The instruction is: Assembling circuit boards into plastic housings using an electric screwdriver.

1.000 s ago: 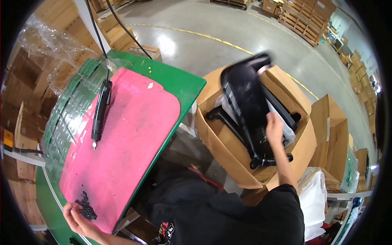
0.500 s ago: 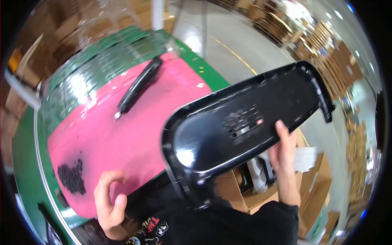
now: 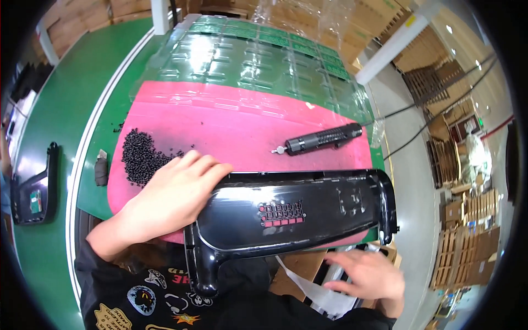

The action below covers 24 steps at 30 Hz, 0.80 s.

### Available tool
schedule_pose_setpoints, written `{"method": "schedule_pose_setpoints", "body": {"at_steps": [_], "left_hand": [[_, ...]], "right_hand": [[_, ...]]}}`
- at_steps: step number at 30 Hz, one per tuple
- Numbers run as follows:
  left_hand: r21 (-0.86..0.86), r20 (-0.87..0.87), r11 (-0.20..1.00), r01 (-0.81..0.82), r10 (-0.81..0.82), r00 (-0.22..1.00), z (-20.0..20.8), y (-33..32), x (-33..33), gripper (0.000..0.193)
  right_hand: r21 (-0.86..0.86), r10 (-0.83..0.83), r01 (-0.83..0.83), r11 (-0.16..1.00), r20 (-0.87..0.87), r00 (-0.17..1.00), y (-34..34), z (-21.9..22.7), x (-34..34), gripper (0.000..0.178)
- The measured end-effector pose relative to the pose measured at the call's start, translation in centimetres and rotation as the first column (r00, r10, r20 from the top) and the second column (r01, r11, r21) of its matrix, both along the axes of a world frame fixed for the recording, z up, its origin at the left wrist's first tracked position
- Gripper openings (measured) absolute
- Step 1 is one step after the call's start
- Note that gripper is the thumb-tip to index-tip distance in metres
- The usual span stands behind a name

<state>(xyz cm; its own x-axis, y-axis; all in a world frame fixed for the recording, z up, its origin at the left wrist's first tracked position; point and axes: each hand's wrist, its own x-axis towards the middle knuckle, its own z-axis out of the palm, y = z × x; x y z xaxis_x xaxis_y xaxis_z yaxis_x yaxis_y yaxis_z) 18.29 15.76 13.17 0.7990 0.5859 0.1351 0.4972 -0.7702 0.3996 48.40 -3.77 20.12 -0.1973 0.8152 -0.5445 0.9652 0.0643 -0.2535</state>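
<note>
A glossy black plastic housing [image 3: 324,217] lies before me, hollow side up, with a curved arm at each end. A grid of small slots sits in its middle. My left hand [image 3: 184,190] is closed over its upper left edge. My right hand [image 3: 371,275], slightly blurred, is off the housing, below its lower right edge, with fingers and thumb apart. Beside its thumb hangs a translucent white plastic sheet [image 3: 324,296]. A black electric screwdriver [image 3: 324,138] rests beyond the housing on the pink mat [image 3: 236,126], tip pointing left. Many small black screws [image 3: 140,157] form a pile left of it.
Clear ribbed plastic sheeting [image 3: 247,58] covers the table's far part. An open cardboard box [image 3: 297,269] stands below the housing. Another black housing [image 3: 36,190] is at far left. Black cables [image 3: 429,102] run off right. Stacked pallets and cartons [image 3: 473,242] line the right side.
The housing has come down and levelled in front of me. My left hand has taken its left edge, while my right hand has let go and moved down by the box. My view has turned left.
</note>
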Motion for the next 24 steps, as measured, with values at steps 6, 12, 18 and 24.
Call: {"method": "schedule_pose_setpoints", "body": {"at_steps": [6,12,18,24], "left_hand": [[0.139,0.128,0.983,0.116,-0.134,0.983,-3.6,3.1,2.8,0.022],[0.267,0.093,0.946,0.185,-0.217,0.972,-3.7,5.4,2.5,0.014],[0.230,0.098,0.966,0.121,-0.146,0.984,-4.2,6.1,0.7,0.014],[0.205,0.114,0.972,0.115,-0.140,0.984,-3.7,6.4,1.1,0.015]], "right_hand": [[0.370,-0.100,0.170,0.913,-0.203,0.974,19.6,0.7,0.9,0.035],[0.688,-0.476,0.052,0.724,0.444,0.759,34.7,-7.7,15.4,0.048],[0.479,-0.446,0.129,0.868,0.640,0.625,39.5,-10.1,16.6,0.060],[0.535,-0.380,-0.113,0.837,0.717,0.584,39.0,-11.7,18.8,0.063]]}}
